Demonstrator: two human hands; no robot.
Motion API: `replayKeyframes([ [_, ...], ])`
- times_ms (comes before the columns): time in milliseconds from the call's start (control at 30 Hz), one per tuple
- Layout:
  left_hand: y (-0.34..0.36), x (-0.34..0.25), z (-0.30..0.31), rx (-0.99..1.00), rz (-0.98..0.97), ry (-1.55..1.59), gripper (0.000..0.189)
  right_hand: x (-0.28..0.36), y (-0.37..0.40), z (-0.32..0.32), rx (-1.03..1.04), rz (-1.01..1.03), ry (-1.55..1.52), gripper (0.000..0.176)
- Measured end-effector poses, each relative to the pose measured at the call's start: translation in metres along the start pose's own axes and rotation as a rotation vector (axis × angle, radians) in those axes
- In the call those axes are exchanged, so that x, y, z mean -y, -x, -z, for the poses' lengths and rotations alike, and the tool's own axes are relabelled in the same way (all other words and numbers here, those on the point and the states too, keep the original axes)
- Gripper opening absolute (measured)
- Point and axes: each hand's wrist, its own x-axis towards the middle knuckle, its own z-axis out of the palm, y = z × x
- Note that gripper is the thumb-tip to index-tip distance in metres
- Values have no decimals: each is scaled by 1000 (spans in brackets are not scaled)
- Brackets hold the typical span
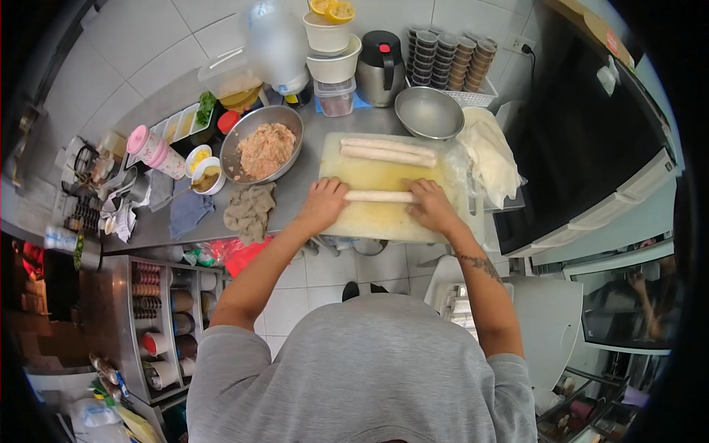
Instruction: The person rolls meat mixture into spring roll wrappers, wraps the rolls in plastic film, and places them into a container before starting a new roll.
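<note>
A long pale roll (381, 196) lies crosswise on the white-and-yellow cutting board (377, 225). My left hand (326, 201) is closed over its left end, and my right hand (430, 205) closes over the right end. Farther back on the board, more pale rolls (388, 151) lie side by side. Left of the board, a steel bowl (297, 148) holds a pinkish minced mixture (266, 150). The undersides of both hands are hidden.
A crumpled brown cloth (249, 211) lies left of my left hand. An empty steel bowl (429, 112) and a cream cloth (487, 155) are at the board's right. Stacked tubs (332, 68), a steel jug (381, 70) and stacked small cups (443, 59) line the back.
</note>
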Motion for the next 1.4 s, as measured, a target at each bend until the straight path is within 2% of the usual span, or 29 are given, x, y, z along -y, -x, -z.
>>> replayKeyframes([
  [100, 3, 1, 7, 38, 21, 21, 29, -2, -3, -17, -49, 125, 63, 39],
  [200, -4, 4, 13, 126, 8, 51, 31, -5, -7, -21, 50, 54, 35, 39],
  [400, -21, -16, 33, -87, -39, 105, 30, 2, -3, 8, -82, 32, 2, 43],
  [500, -9, -6, 18, 61, -2, 101, 33, -10, 14, 9, -60, -19, -32, 49],
  [600, -9, -3, 22, 145, 74, 82, 43, -12, 21, 9, -123, -59, -87, 48],
  [700, -31, -24, 13, 41, -9, 185, 50, -19, 23, -7, -130, -61, -102, 42],
  [867, -47, -85, -35, 89, -167, 39, 53, -11, 32, -15, -253, -64, -100, 39],
  [933, -35, -87, -38, 66, -130, -12, 54, -14, 35, -18, -273, -56, -89, 39],
  [1100, -10, -58, -18, 110, 2, -63, 56, -19, 37, -21, -233, -55, -61, 43],
  [1167, 4, -44, -12, 84, 10, -146, 58, -3, 35, -11, -267, 6, 70, 45],
  [1267, 10, -28, 5, -46, 89, -68, 56, 16, 28, -17, -244, 85, 190, 49],
  [1400, 13, -19, 9, -13, 95, 81, 57, 25, 24, -38, -159, 73, 290, 51],
])
